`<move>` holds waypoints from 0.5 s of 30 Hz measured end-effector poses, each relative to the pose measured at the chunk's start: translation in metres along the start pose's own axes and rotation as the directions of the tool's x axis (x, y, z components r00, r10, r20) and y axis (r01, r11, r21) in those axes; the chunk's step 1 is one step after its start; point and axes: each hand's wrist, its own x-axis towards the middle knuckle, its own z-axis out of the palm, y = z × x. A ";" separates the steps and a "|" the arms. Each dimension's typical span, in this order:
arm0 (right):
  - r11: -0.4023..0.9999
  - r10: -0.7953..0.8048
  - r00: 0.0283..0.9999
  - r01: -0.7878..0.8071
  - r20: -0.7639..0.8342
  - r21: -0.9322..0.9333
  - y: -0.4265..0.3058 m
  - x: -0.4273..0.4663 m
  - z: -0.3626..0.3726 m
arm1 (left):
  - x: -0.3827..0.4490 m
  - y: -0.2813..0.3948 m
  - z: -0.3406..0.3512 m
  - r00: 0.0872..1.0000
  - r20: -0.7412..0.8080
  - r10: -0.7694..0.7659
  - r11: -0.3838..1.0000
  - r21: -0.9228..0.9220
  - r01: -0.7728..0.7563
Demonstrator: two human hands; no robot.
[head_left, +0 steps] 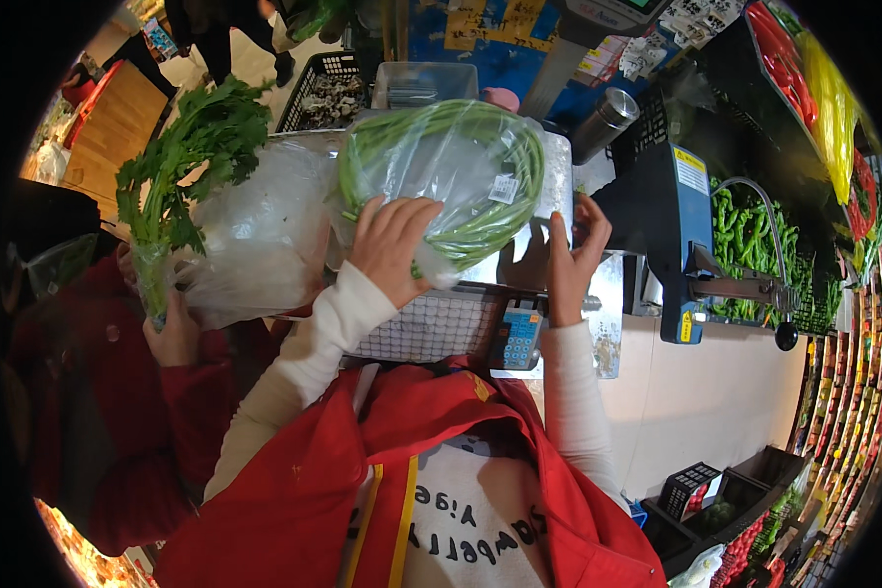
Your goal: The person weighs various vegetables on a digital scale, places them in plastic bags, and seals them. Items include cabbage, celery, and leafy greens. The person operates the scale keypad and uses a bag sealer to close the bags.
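A clear plastic bag of coiled long green stems point(441, 169), bearing a white printed label, lies on the metal plate of a weighing scale point(556, 173). My left hand point(393, 246) rests on the bag's near left side, fingers spread over the plastic. Just right of the bag, my right hand point(577, 257) is raised with thumb and fingers apart, holding nothing. Below the bag are the scale's keypad point(426, 327) and a blue-keyed calculator point(518, 338). At left, another person's hands hold leafy celery point(154, 220) beside a clear plastic bag point(264, 228).
A steel canister point(606, 125) and a blue bag-sealing machine point(669, 242) stand to the right, before green peppers point(750, 235). Behind the scale are a clear plastic box point(426, 84) and a black basket of mushrooms point(331, 95). A co-worker stands close on the left.
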 end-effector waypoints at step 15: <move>0.634 0.530 0.698 -0.703 0.482 0.321 -0.040 -0.010 0.003 | -0.011 0.023 -0.004 0.996 0.067 0.062 0.997 0.037 -0.065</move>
